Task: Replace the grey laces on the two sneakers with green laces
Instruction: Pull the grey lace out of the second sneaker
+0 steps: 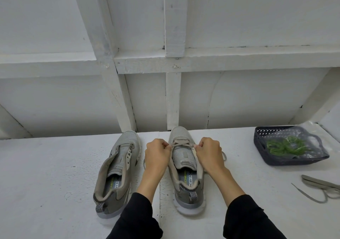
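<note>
Two grey sneakers stand side by side on a white table, toes pointing away from me. The left sneaker [117, 167] has no lace in its eyelets. The right sneaker [184, 167] still carries a grey lace [181, 143] crossed near its toe end. My left hand [156, 155] pinches that lace at the shoe's left side. My right hand [209, 154] pinches it at the right side. Loose lace ends trail beside both hands. A bundle of green laces [284, 145] lies in a clear bag inside a dark basket [261, 146] at the right.
A loose grey lace [321, 188] lies on the table at the far right edge. A white wooden-framed wall [173, 63] rises directly behind the table's back edge. Black sleeves cover both forearms.
</note>
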Tool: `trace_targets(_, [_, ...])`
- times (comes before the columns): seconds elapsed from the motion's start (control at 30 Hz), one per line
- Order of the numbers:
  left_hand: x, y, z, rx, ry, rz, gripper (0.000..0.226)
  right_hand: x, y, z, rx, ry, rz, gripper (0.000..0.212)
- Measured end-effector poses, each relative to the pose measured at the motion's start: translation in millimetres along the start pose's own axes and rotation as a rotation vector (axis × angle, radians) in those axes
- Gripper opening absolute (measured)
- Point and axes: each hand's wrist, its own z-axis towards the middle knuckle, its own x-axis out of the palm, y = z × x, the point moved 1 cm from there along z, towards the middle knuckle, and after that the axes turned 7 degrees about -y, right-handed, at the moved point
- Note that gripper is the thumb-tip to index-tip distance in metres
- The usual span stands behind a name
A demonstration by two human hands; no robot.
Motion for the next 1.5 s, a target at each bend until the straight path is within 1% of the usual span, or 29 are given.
trace_targets(0.1, [-1, 1, -3, -0.035, -0.003, -0.050, 0.011, -2, 4, -2, -0.104, 0.033, -0.050, 0.023])
trace_targets(0.2, [0, 3, -7, -0.097, 0.016, -0.176, 0.015, -3, 10, -2, -0.215, 0.061, -0.109, 0.022])
trace_targets(0.27, [4, 6, -9, -0.175, 0.013, -0.277, 0.017, -1, 15, 0, -0.307, 0.008, -0.121, 0.019])
trace_targets(0.33, [6, 10, -12, -0.269, 0.022, -0.362, 0.024, 3, 23, 2, -0.400, -0.034, -0.051, 0.019])
trace_targets(0.43, [7, 17, -13, -0.412, 0.068, -0.472, 0.025, 10, 38, 6, -0.481, 0.069, 0.088, 0.031])
trace_targets(0.5, [7, 22, -12, -0.456, 0.092, -0.517, 0.022, 14, 43, 6, -0.475, 0.172, 0.053, 0.033])
trace_targets(0.6, [10, 28, -11, -0.483, 0.122, -0.552, 0.019, 22, 38, 3, -0.494, 0.279, -0.129, 0.025])
trace_targets(0.67, [11, 27, -12, -0.478, 0.144, -0.573, 0.018, 25, 33, 3, -0.546, 0.275, -0.209, 0.015])
trace_targets(0.73, [11, 24, -12, -0.468, 0.114, -0.562, 0.017, 27, 30, 5, -0.553, 0.255, -0.198, 0.010])
trace_targets(0.8, [12, 21, -13, -0.465, 0.086, -0.553, 0.017, 28, 28, 8, -0.501, 0.218, -0.113, 0.013])
trace_targets(0.9, [15, 20, -15, -0.457, 0.064, -0.582, 0.020, 28, 27, 6, -0.399, 0.051, 0.098, 0.013])
trace_targets(0.93, [15, 20, -15, -0.460, 0.055, -0.585, 0.021, 28, 26, 6, -0.330, -0.006, 0.200, 0.013])
trace_targets(1.0, [16, 21, -16, -0.477, 0.043, -0.584, 0.022, 26, 25, 7, -0.117, -0.080, 0.469, 0.016])
trace_targets(1.03, [16, 21, -15, -0.484, 0.039, -0.572, 0.021, 25, 24, 7, 0.000, -0.071, 0.633, 0.019])
trace_targets(1.1, [17, 22, -15, -0.492, 0.026, -0.537, 0.022, 22, 24, 7, 0.180, 0.038, 0.940, 0.019])
trace_targets(1.17, [18, 23, -15, -0.502, 0.005, -0.508, 0.024, 20, 24, 8, 0.300, 0.151, 1.120, 0.015])
trace_targets(1.2, [19, 23, -15, -0.504, -0.003, -0.503, 0.025, 19, 23, 9, 0.345, 0.178, 1.138, 0.014])
trace_targets(1.27, [19, 23, -16, -0.505, 0.000, -0.501, 0.025, 18, 23, 12, 0.375, 0.191, 1.049, 0.016])
trace_targets(1.33, [20, 19, -18, -0.495, 0.020, -0.495, 0.025, 14, 26, 16, 0.321, 0.205, 0.872, 0.019])
trace_targets(1.37, [21, 17, -18, -0.485, 0.023, -0.489, 0.026, 11, 29, 18, 0.249, 0.208, 0.754, 0.020])
trace_targets(1.5, [23, 12, -20, -0.463, 0.003, -0.459, 0.025, -3, 43, 13, -0.187, 0.270, 0.180, 0.022])
